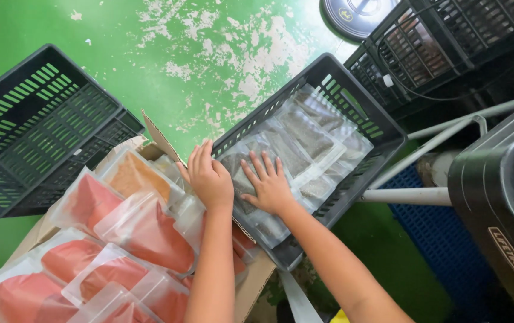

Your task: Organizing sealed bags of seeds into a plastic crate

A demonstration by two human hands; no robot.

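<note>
The floor is painted green concrete, its paint worn off in pale flakes and patches toward twelve o'clock. At nine o'clock stand stacked dark slatted plastic crates, empty. At one o'clock lies a round dark disc beside another dark plastic crate with a thin cable across it. At three o'clock, white metal tube legs meet a dark moulded plastic slab; blue plastic grating lies beneath. Daylight is bright and even.

both arms bare, reaching forward, roughly side by side. left hand fingers together, slightly curled, palm down. right hand flat, fingers spread wide, palm down. hands close, not touching. neither closed in grip.
</note>
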